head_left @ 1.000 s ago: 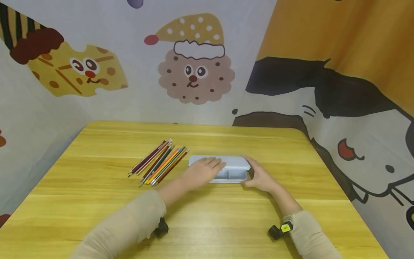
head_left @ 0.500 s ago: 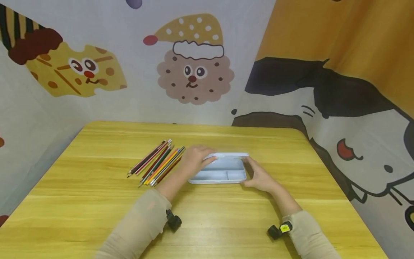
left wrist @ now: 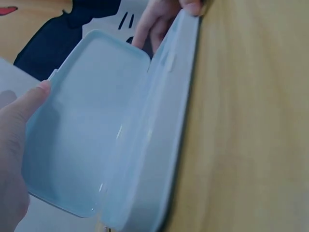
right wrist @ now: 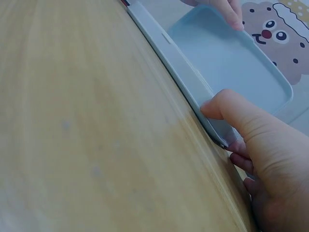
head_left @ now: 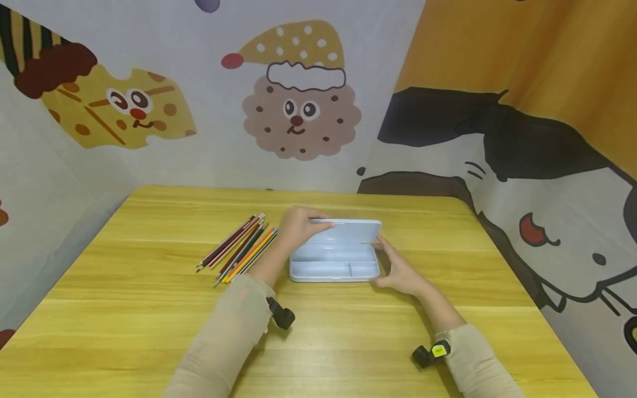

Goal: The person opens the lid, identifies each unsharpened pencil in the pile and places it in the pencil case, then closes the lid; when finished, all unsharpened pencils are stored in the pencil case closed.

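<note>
A light blue pencil case stands on the table with its lid [head_left: 355, 231] raised; a divided base [head_left: 320, 270] shows bare inside. My left hand [head_left: 296, 226] pinches the lid's upper edge, thumb on the inner side and fingers behind. In the left wrist view its thumb [left wrist: 29, 102] lies at the edge of the lid [left wrist: 91, 116]. My right hand [head_left: 402, 273] grips the right end of the base, thumb at the front corner and fingers at the back. The right wrist view shows that thumb [right wrist: 229, 104] on the base's rim.
Left of the case lies a loose row of several pencils [head_left: 239, 249], slanted across the wooden table [head_left: 338, 342] and partly behind my left forearm. A cartoon-printed curtain [head_left: 199, 166] hangs right behind the table's back edge.
My left hand has moved up and back, swinging the lid from nearly closed to upright and uncovering the compartments. The right hand keeps its grip on the base.
</note>
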### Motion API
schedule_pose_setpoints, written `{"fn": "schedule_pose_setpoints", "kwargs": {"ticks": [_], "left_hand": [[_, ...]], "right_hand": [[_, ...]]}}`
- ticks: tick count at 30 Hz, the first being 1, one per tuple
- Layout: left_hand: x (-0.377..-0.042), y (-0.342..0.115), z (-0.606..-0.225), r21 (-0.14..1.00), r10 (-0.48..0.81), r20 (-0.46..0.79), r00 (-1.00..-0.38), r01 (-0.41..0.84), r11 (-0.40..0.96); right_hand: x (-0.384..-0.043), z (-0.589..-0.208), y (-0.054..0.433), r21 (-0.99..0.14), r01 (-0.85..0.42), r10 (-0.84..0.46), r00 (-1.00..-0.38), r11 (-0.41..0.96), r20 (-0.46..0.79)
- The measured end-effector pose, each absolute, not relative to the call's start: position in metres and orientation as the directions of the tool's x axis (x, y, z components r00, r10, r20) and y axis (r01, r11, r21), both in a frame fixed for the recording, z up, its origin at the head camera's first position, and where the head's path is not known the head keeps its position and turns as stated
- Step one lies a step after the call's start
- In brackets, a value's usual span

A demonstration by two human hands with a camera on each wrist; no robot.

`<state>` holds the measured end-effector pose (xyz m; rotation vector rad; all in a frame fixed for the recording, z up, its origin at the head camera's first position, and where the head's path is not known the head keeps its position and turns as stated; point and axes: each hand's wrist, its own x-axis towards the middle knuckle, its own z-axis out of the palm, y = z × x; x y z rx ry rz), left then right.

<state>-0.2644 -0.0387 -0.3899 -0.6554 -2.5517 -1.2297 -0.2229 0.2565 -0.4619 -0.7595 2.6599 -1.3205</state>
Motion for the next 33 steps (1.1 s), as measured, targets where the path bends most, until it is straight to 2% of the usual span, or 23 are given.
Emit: {"fn": "schedule_pose_setpoints", "kwargs": {"ticks": [5,11,24,33], "left_hand": [[-0.28,-0.038,-0.386,0.757,0.257,0.289,-0.922,0.384,0.528],[-0.297,-0.037,-0.387,0.812,0.234,0.238,-0.943,0.325,0.484],[-0.301,-0.039,-0.386,0.792,0.229,0.239,-0.944,0.326,0.516],[-0.287,-0.051,-0.373,0.832,0.19,0.337,-0.922,0.386,0.399]], "right_hand": [[-0.222,-0.459,0.257,-0.773,-0.405,-0.468,-0.869,0.488,0.16],[-0.208,-0.433,0.247,-0.781,-0.408,-0.479,-0.863,0.472,0.162],[-0.2,-0.424,0.241,-0.747,-0.415,-0.476,-0.867,0.52,0.151],[-0.203,-0.428,0.243,-0.742,-0.414,-0.479,-0.866,0.528,0.142]]}}
